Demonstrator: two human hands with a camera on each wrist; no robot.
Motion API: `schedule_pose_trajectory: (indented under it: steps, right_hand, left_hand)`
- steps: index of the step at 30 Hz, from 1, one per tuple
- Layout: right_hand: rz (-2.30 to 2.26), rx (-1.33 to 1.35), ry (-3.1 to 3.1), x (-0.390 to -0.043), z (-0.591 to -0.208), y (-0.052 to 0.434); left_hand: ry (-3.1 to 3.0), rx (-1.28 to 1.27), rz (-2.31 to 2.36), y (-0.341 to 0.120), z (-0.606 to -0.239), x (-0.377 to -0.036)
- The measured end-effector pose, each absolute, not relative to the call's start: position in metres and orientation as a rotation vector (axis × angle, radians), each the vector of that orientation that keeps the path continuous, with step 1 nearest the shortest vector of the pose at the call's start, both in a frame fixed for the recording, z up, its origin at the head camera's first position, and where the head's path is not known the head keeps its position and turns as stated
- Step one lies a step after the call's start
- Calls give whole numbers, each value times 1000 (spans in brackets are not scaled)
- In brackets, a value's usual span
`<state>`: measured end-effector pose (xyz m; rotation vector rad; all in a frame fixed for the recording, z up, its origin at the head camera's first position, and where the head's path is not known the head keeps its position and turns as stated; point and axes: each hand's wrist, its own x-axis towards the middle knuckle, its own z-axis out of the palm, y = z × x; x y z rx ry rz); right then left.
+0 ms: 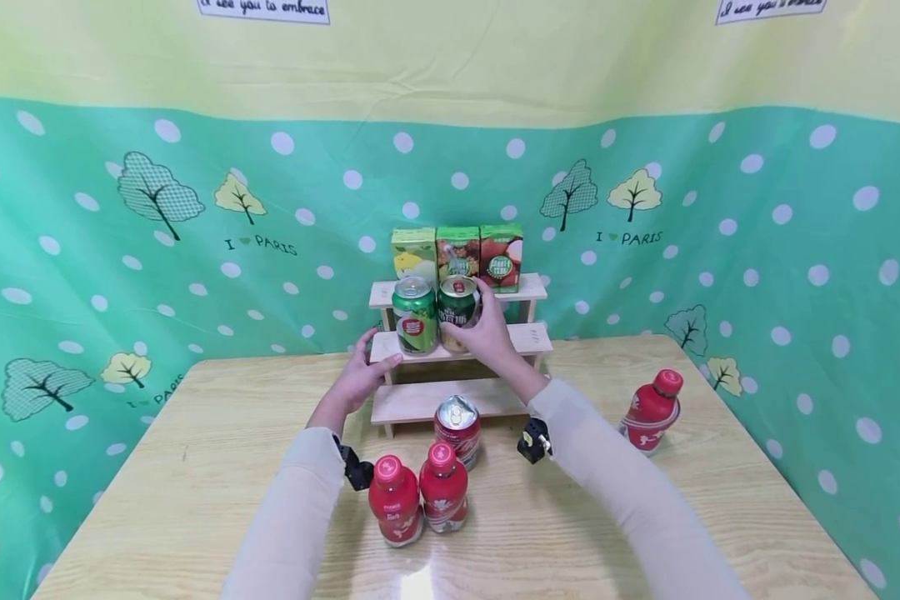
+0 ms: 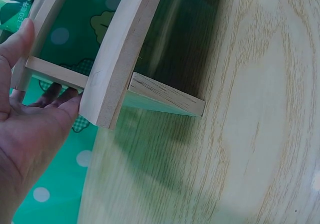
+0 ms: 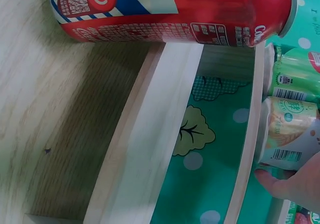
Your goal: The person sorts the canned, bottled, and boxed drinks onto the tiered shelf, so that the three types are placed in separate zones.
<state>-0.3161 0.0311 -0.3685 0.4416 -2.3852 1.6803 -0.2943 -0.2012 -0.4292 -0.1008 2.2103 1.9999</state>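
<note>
A three-tier wooden shelf (image 1: 510,340) stands at the back of the table. Its middle tier carries two green cans. My right hand (image 1: 483,327) grips the right green can (image 1: 457,307), fingers round its far side. In the right wrist view my thumb (image 3: 295,184) presses the same can (image 3: 286,134). The left green can (image 1: 415,317) stands beside it, untouched. My left hand (image 1: 363,372) holds the left end of the middle tier, thumb on its front edge. The left wrist view shows the palm (image 2: 25,129) against the shelf's end (image 2: 120,54).
Three juice cartons (image 1: 457,252) line the top tier. A red can (image 1: 457,427) stands on the table before the bottom tier (image 3: 145,149). Two red bottles (image 1: 418,498) stand near me, and a third red bottle (image 1: 651,412) at the right. Spotted cloth walls surround the table (image 1: 195,467).
</note>
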Motion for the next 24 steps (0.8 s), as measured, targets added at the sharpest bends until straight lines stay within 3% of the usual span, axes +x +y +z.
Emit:
schedule_pose_trajectory:
  steps: [24]
  right_hand:
    - [1696,481,-2369,-280,-386,62]
  left_hand:
    - [2178,-84,2034,-200,-430,-295]
